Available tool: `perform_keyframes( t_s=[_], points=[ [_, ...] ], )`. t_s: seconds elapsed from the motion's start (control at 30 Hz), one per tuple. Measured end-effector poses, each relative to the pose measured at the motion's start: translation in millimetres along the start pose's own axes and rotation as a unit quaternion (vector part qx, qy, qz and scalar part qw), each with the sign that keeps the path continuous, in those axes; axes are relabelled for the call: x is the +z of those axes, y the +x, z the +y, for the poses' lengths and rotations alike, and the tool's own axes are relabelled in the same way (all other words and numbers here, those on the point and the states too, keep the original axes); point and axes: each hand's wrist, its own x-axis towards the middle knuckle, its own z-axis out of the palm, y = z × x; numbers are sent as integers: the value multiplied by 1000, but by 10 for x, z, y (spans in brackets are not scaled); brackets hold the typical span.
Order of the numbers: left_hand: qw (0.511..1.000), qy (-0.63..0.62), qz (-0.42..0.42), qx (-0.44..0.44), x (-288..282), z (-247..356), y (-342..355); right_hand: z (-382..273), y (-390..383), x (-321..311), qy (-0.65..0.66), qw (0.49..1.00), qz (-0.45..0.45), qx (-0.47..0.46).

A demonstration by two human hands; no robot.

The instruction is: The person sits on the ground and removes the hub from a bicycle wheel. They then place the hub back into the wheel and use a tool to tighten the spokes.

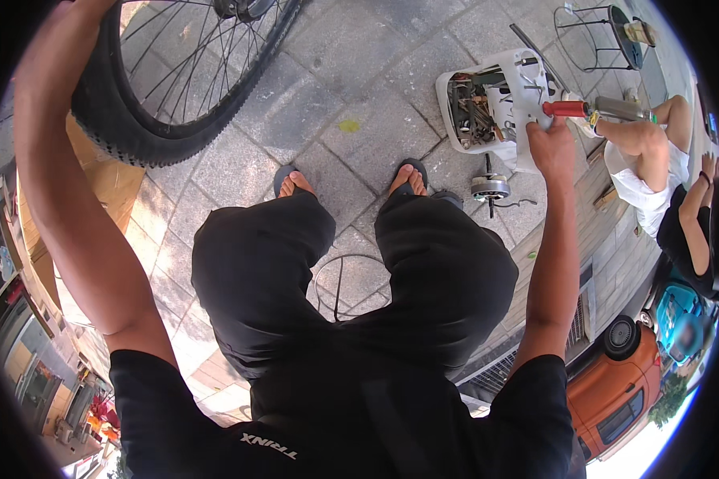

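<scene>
My left arm reaches up the left side. My left hand (86, 5) is cut off at the top edge beside a bicycle wheel (148, 147) with a black knobby tyre, so its fingers do not show. At the right, my right hand (552, 147) is closed over the edge of a white plastic tool container (446, 94); what its fingers grip is hidden. Just beyond them lies a red-handled tool (566, 108). Metal tools (475, 108) fill the container. A silver wheel hub (490, 188) with a cable stands on the paving nearer me.
A seated person's bare leg (643, 142) is close to the container's right side, near a grey cylinder (619, 109). A stool (625, 38) stands at the far right. Cardboard (104, 188) lies under the wheel. An orange car (615, 391) is at the lower right.
</scene>
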Motion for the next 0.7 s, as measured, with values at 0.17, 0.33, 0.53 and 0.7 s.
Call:
perform_keyframes(
  t_s=[0.17,0.33,0.53,0.7],
  points=[
    [988,24,-103,-110,-212,-194,-381,136,-220,-60,-13,990,101,-99],
    [986,11,-77,-146,-356,-190,-688,-97,-1029,-352,97,976,124,-151],
    [975,-67,-97,-188,-704,-7,-902,285,-1542,-97,136,988,-18,-78],
    [976,-55,-120,-171,-740,263,-897,394,-1501,320,125,981,-123,-85]
  ],
)
